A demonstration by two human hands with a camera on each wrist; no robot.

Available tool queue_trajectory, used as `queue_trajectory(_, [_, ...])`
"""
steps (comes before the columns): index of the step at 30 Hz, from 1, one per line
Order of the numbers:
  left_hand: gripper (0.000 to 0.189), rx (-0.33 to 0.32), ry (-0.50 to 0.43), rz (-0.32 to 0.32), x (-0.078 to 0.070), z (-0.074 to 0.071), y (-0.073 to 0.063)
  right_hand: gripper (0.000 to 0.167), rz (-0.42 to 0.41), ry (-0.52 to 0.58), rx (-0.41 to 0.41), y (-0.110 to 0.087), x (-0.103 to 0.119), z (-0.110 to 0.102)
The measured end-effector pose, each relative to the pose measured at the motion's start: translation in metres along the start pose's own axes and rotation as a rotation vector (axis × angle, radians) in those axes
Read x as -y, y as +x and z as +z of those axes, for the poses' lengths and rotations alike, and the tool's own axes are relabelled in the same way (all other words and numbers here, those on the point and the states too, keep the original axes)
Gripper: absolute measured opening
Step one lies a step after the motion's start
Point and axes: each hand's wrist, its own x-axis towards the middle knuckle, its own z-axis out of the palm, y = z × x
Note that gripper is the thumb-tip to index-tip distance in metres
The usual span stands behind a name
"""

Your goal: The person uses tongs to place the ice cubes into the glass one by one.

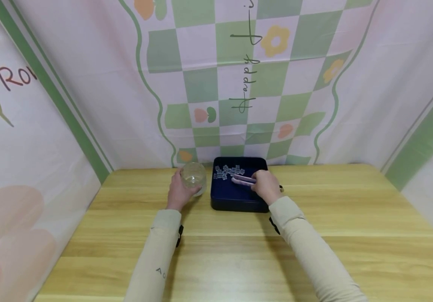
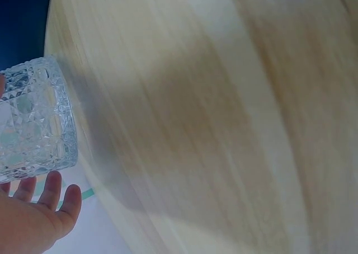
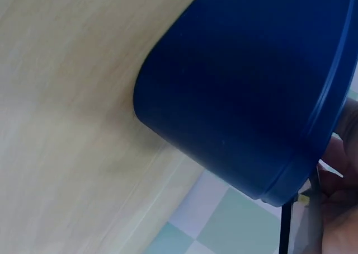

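My left hand (image 1: 180, 191) grips a clear glass cup (image 1: 194, 170), thumb on the near side and fingers round the left. In the left wrist view, the cup (image 2: 33, 120) shows a cut diamond pattern, with fingertips along its side. A dark blue rectangular tray (image 1: 239, 206) stands to its right, with several small clear cubes (image 1: 224, 172) in its far left part. Over the tray's right side, my right hand (image 1: 267, 186) holds pale purple tongs (image 1: 243, 181). Their two arms are spread and point left toward the cubes. The right wrist view shows mainly the tray's outer wall (image 3: 235, 97).
The wooden table (image 1: 224, 260) ends at the back against a hanging cloth (image 1: 201, 84) with green checks and flowers. Printed cloth also hangs at the left and right sides. The tray stands close to the back edge.
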Motion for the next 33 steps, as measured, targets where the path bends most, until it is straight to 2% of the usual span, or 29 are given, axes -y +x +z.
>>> queue_trajectory(22, [0.092,-0.002,0.005,-0.005,-0.0021,-0.002,-0.0028,0.027,-0.021,0.016,0.019,-0.0008,-0.002,0.0021])
queue_trajectory(33, [0.092,0.0,0.021,-0.003,-0.0019,-0.0009,-0.0019,0.028,-0.005,0.02,0.033,-0.0016,-0.0019,-0.0002])
